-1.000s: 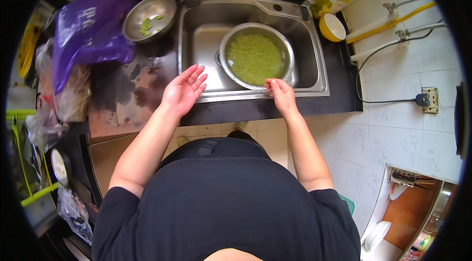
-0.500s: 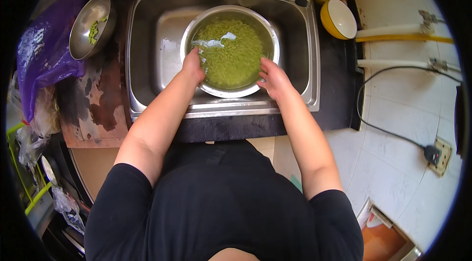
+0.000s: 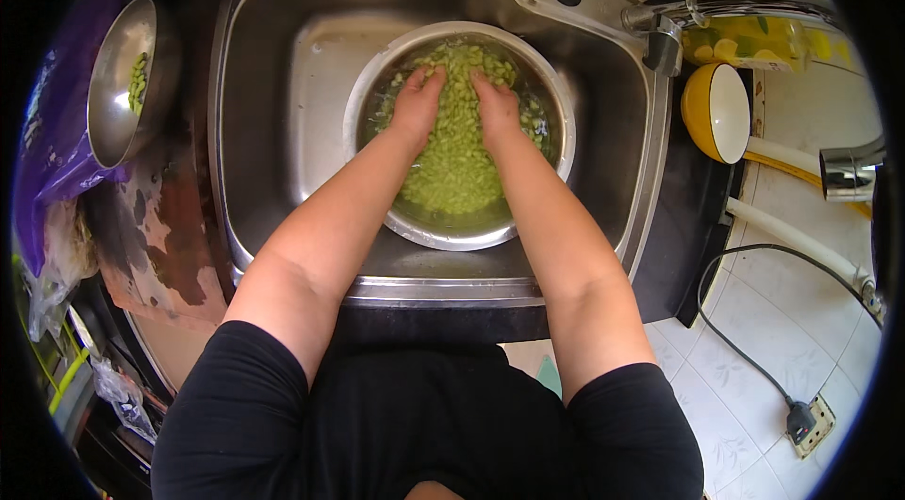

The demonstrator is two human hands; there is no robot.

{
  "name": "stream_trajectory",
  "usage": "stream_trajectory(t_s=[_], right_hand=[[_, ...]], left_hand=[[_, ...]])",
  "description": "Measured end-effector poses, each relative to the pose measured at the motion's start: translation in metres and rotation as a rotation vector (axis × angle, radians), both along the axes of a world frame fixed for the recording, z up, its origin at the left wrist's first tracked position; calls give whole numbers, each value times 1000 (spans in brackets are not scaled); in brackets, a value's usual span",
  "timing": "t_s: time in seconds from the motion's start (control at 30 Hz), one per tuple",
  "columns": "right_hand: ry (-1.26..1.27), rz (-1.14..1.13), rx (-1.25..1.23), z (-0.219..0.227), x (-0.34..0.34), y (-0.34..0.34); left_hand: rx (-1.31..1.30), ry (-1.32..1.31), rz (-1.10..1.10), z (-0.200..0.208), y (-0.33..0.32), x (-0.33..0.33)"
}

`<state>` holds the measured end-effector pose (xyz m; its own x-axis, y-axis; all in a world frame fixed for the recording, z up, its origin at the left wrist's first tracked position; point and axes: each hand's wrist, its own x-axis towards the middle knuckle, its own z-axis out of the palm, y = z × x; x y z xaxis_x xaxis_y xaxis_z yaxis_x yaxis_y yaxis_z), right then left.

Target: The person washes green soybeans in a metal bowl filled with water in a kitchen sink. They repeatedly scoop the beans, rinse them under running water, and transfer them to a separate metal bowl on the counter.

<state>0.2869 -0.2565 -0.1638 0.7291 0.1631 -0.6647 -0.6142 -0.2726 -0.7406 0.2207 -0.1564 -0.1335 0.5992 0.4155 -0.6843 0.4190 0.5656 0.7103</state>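
Note:
A round steel basin point(image 3: 362, 93) stands in the sink, holding water and many shelled green beans point(image 3: 457, 170). Both my hands are dipped into it toward its far side. My left hand point(image 3: 418, 109) cups beans from the left, thumb and knuckles showing. My right hand point(image 3: 497, 109) mirrors it on the right, its fingers curved inward. Beans are gathered in a band between the two palms. The fingertips are partly hidden among beans and water.
The steel sink point(image 3: 320, 161) surrounds the basin. Left on the counter sit a metal bowl point(image 3: 111, 114) with some beans and a purple plastic bag point(image 3: 57, 161). Right are a faucet point(image 3: 665, 46), a yellow bowl point(image 3: 699, 114) and a black power cord point(image 3: 712, 316).
Both hands have moved from the basin's near sides into the water and beans at its far half. The swirling beans are now drawn together between them. The view has shifted closer.

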Motion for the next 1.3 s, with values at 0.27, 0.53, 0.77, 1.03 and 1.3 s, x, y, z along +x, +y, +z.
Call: stream_trajectory(t_s=[0.27, 0.53, 0.77, 1.03, 1.3], right_hand=[[-134, -233, 62, 39, -69, 26], [76, -153, 96, 49, -64, 5], [145, -199, 85, 75, -76, 1], [245, -232, 139, 85, -92, -2], [316, -218, 197, 111, -97, 3]], left_hand=[[-233, -96, 241, -3, -18, -3], [-439, 153, 339, 22, -53, -27], [-456, 37, 298, 29, -60, -38], [-534, 32, 258, 43, -58, -43], [-688, 5, 215, 32, -53, -47]])
